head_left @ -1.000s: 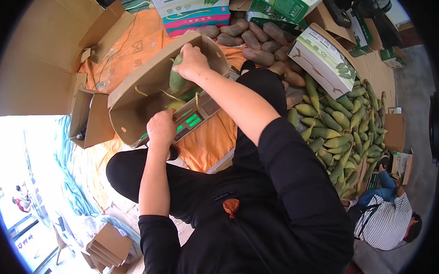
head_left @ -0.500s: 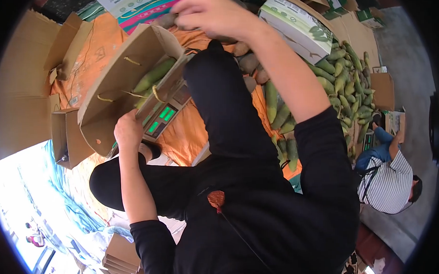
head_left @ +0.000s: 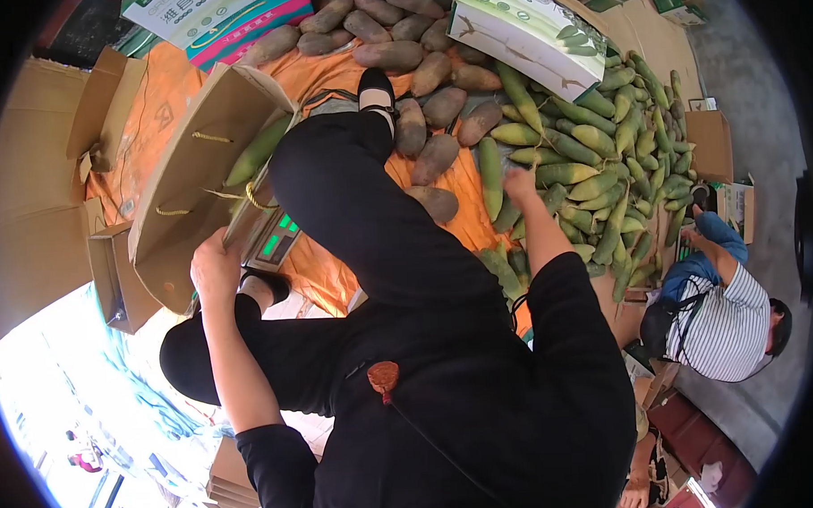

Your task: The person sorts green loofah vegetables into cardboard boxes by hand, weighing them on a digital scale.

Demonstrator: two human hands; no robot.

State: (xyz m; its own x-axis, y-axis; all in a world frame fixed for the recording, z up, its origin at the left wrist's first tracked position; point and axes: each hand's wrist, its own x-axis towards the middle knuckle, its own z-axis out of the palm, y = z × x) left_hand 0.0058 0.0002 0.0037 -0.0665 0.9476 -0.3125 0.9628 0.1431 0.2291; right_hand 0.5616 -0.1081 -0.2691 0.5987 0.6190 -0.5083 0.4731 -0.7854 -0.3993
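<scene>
My left hand [head_left: 213, 266] is closed on the near edge of an open cardboard box [head_left: 175, 172] with yellow cord handles. Inside it lies a green radish [head_left: 258, 153]. Beside the box a weighing scale [head_left: 274, 244] shows lit green displays, partly hidden by the box and my knee. My right hand [head_left: 521, 187] is at the left edge of a heap of green radishes [head_left: 592, 176], near a long radish [head_left: 491, 175]. Its fingers point down and are mostly hidden, so any hold on a radish cannot be made out.
Several reddish-brown tubers [head_left: 434, 159] lie on an orange sheet [head_left: 322, 266] around my foot. A printed radish carton [head_left: 529, 39] stands behind the heap. Another printed box [head_left: 228, 23] is at the back. A person in a striped shirt [head_left: 718, 328] sits at the right.
My right hand has swung from above the tubers at the back to the radish heap on the right. My left hand stays on the box edge. My knee has shifted left.
</scene>
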